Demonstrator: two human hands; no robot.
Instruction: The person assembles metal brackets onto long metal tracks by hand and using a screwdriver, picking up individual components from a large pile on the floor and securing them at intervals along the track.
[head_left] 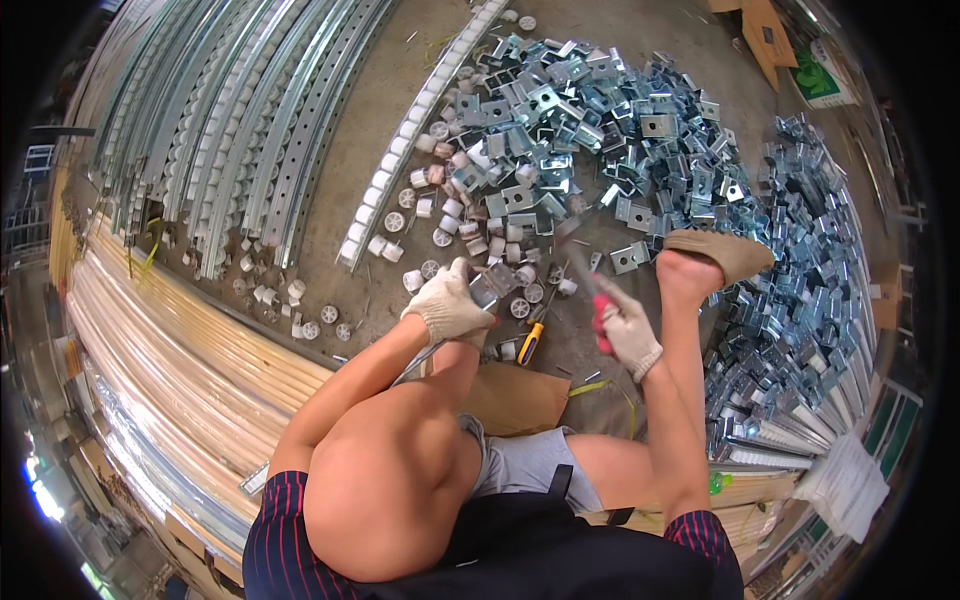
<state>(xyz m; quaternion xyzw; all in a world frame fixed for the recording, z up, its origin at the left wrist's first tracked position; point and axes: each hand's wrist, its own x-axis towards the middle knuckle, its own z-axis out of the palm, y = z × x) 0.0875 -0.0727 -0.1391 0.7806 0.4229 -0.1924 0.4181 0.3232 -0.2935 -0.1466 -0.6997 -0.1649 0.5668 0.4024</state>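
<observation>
the left grip [443, 303], gloved, is curled round a bracket [485, 291] above the floor [378, 291], in front of the left knee; the fingers' far side is hidden. the right grip [627, 332], also gloved, is closed round the red handle of a tool [603, 318], its far end blurred and pointing up and left, apart from the bracket. a yellow screwdriver [531, 343] lies between the two, near white rollers [442, 237]. beyond is a heap of brackets [655, 127]; at upper left, metal rails [290, 160] lie side by side.
</observation>
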